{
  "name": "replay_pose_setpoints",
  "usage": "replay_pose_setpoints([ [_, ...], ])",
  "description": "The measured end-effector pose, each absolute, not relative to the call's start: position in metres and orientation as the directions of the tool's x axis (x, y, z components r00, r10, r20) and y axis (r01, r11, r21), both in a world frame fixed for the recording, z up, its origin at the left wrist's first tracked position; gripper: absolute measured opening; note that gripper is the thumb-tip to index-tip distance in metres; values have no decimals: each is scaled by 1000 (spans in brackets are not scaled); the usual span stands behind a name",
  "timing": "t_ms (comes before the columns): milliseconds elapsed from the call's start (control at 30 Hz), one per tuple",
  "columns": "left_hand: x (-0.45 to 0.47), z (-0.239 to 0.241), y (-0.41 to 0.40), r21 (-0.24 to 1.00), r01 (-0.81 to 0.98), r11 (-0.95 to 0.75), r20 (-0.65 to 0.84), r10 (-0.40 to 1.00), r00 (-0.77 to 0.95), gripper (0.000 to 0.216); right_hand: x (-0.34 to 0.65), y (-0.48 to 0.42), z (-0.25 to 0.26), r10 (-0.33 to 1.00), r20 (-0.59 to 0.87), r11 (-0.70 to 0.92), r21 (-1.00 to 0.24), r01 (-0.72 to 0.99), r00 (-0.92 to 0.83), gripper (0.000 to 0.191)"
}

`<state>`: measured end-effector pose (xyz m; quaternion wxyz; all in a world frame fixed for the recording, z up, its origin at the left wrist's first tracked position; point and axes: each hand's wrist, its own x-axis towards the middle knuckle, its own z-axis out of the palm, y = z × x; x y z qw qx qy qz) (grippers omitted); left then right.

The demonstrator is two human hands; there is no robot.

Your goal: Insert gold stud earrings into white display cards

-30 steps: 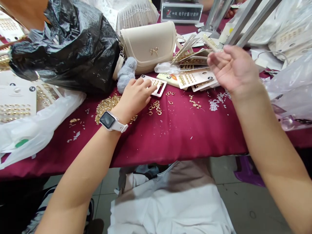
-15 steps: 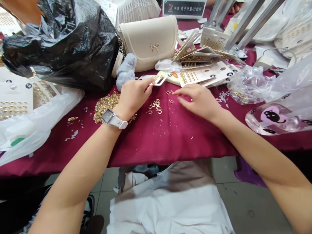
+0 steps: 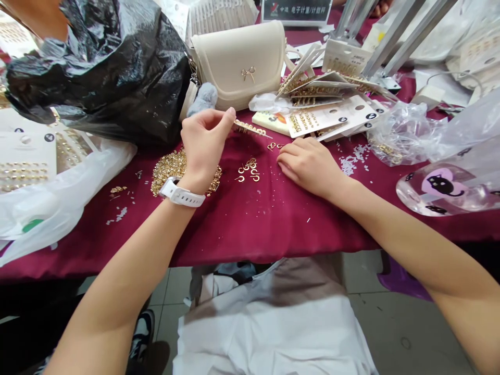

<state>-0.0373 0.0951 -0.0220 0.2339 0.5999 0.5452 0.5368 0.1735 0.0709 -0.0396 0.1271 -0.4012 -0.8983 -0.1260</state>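
My left hand (image 3: 203, 143), with a white watch at its wrist, pinches an earring card (image 3: 252, 128) between thumb and fingers. The card is tilted nearly edge-on, and a row of gold earrings shows along it. My right hand (image 3: 310, 166) rests low on the cloth with its fingers curled together; whatever they hold is hidden. Just beyond its fingertips lie a few gold hoop earrings (image 3: 271, 146). Several more loose hoop earrings (image 3: 249, 170) lie between the hands. A heap of gold earrings (image 3: 167, 169) is partly hidden behind my left wrist.
A cream handbag (image 3: 238, 62) stands at the back, beside a black plastic bag (image 3: 117, 78). Several filled earring cards (image 3: 312, 117) are stacked behind my right hand. Small clear plugs (image 3: 351, 160) lie scattered to the right, near clear plastic bags (image 3: 410, 133).
My left hand has turned upward, tilting the card from nearly flat to edge-on. My right hand has lowered to the cloth, and its fingers have curled shut.
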Motion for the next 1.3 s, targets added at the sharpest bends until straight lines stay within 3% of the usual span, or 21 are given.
replay_pose_setpoints([
  [67,-37,-16,90,858,400,-323,415,895,-167,19,179,74,-38,734,379,623,-44,781,-564,21],
  [167,-33,-10,84,856,356,-374,440,889,-124,11,186,81,-35,856,415,501,-518,693,-308,11],
  [233,-30,-10,81,874,285,-393,431,898,-84,6,187,85,-33,949,274,315,-831,458,-154,11],
  [300,-27,-15,80,898,242,-368,384,923,-22,10,186,86,-31,990,75,99,-975,201,-120,12],
  [367,-24,-20,80,914,248,-321,320,946,44,26,183,86,-31,989,-32,-22,-997,71,-141,12],
  [467,-19,-24,79,941,240,-240,220,969,110,49,182,86,-32,989,-20,-14,-999,40,-147,13],
  [667,-10,-17,76,983,176,-49,14,981,191,40,182,82,-29,992,117,120,-991,62,-50,14],
  [833,-12,-15,77,977,213,-8,-34,980,194,32,182,79,-33,970,222,238,-951,199,-98,18],
  [1000,-15,-19,77,980,197,17,-55,980,189,28,182,70,-26,877,464,447,-700,557,-120,13],
  [1200,-13,-19,75,973,229,0,-39,985,168,25,175,63,-25,877,425,462,-613,641,-225,7],
  [1300,-10,-17,73,973,227,32,-70,984,162,25,173,65,-30,882,408,459,-631,626,-236,11],
])
